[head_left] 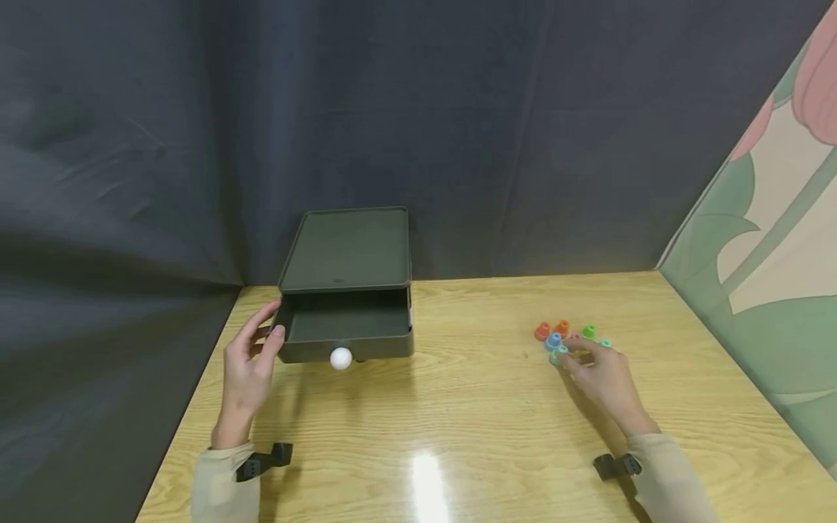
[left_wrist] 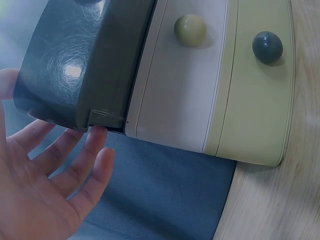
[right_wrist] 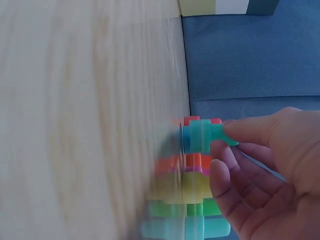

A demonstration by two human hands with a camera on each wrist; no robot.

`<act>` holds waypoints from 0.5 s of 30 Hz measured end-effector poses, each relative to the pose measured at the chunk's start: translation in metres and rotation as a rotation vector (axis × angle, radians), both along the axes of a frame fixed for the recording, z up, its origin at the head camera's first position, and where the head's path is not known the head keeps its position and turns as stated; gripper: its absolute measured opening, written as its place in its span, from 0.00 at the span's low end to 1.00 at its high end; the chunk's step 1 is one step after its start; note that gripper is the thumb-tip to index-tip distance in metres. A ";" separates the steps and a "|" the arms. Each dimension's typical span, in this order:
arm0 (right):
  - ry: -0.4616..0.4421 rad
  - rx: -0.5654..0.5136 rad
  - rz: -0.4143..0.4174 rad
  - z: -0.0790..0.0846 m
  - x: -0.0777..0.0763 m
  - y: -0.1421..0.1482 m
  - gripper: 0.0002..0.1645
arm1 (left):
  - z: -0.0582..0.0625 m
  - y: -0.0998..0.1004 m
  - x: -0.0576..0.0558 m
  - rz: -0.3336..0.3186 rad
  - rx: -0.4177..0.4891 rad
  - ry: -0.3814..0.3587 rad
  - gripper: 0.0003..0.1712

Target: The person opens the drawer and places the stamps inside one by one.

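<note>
A small storage box (head_left: 353, 247) stands at the back left with its dark top drawer (head_left: 346, 349) pulled out; a round white knob (head_left: 341, 358) shows at the drawer's front. My left hand (head_left: 248, 370) is at the drawer's left side, fingers spread and loosely bent, fingertips right at its lower edge in the left wrist view. Over on the right, my right hand (head_left: 604, 378) pinches a teal cone-shaped peg (right_wrist: 205, 136) between thumb and fingers. Beside it stand a blue peg (head_left: 554, 340), a red peg (head_left: 543, 331), an orange peg (head_left: 562, 327) and a green peg (head_left: 589, 331).
Below the dark drawer, a white drawer (left_wrist: 175, 90) and a yellow-green drawer (left_wrist: 250, 110) are closed, each with a round knob. Dark cloth (head_left: 458, 145) hangs behind the wooden table (head_left: 484, 407). A flower-patterned panel (head_left: 771, 290) borders the right side.
</note>
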State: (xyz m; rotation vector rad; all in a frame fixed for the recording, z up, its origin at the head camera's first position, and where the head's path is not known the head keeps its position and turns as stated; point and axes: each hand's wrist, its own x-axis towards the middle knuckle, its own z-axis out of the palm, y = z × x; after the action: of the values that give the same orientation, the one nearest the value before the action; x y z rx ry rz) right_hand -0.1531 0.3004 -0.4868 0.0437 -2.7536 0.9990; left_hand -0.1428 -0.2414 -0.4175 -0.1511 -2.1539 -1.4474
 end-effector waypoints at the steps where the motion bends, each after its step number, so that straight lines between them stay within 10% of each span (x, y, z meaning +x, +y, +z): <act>1: 0.003 -0.003 -0.002 0.000 0.000 0.000 0.19 | 0.000 0.000 0.000 0.000 -0.002 -0.001 0.23; 15: 0.050 -0.022 0.014 0.011 0.003 -0.008 0.18 | -0.001 -0.001 -0.001 -0.007 -0.003 -0.013 0.23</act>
State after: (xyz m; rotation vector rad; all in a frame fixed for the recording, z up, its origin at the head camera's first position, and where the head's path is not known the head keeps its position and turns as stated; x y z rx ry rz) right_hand -0.1496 0.2927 -0.4759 0.0841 -2.7003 1.0176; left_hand -0.1436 -0.2428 -0.4185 -0.1509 -2.1683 -1.4525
